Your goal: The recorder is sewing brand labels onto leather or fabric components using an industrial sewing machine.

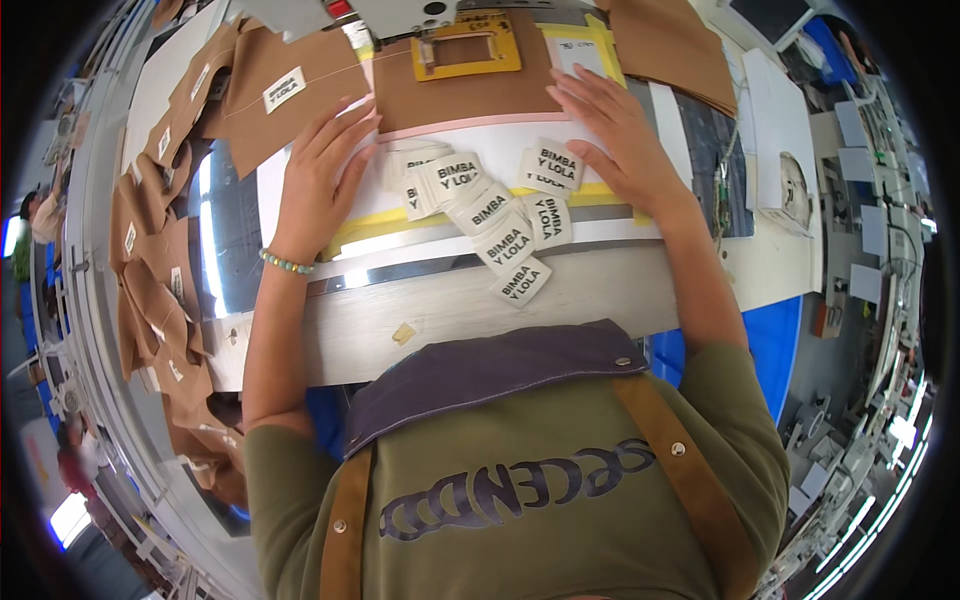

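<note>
A brown fabric panel [450, 105] lies flat under the machine head, its near edge along a pink strip. My left hand [330, 170] rests at the panel's left corner, fingers stretched out, holding nothing. At the opposite corner my right hand [615, 140] lies with fingers spread, its fingertips near a white paper piece [578, 60] edged with yellow tape. On the panel sits a yellow rectangular frame [467, 47] with a window. Between my hands and nearer me is a loose pile of white labels [487, 207] with black print, several overlapping.
Brown pieces bearing white labels [165, 260] are heaped down the left side; one labelled piece [290, 95] lies beside my left hand. A brown stack [675, 55] stands at the far right. The machine head [400, 15] overhangs the far edge. A blue bin [775, 350] is below right.
</note>
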`<state>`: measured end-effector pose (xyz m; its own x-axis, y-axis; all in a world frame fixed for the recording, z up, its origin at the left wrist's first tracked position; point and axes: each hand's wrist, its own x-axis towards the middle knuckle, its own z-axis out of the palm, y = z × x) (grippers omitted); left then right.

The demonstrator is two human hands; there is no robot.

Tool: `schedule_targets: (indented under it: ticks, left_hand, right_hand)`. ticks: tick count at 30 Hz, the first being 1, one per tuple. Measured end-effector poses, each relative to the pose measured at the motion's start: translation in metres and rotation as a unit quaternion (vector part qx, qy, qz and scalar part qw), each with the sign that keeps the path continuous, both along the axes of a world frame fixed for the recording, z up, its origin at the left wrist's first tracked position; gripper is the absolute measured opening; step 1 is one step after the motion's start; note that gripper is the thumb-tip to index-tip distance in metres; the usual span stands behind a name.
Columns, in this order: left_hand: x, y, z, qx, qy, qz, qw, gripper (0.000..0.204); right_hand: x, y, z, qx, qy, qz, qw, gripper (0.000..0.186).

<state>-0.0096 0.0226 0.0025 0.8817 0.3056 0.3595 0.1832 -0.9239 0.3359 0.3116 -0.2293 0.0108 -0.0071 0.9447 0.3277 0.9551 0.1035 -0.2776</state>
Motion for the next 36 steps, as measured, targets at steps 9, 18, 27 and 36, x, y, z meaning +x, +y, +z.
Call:
schedule_targets:
  ticks: [9,18,27,36]
  left_hand:
    - [0.007,-0.009,0.004,0.008,0.045,-0.010,0.999,0.043]
    - [0.005,-0.001,-0.005,-0.008,0.024,-0.026,0.999,0.039]
    - [0.005,-0.002,-0.005,0.008,0.024,-0.004,1.000,0.039]
    - [0.004,-0.007,0.022,-0.084,-0.083,0.008,0.993,0.036]
  right_hand:
    - [0.000,0.000,-0.002,-0.029,-0.047,0.003,0.998,0.052]
    - [0.000,0.001,-0.001,-0.023,-0.063,0.016,0.998,0.049]
    - [-0.033,-0.023,0.033,-0.030,-0.010,-0.031,0.999,0.030]
    - [-0.037,-0.002,0.035,0.035,-0.036,-0.035,0.998,0.015]
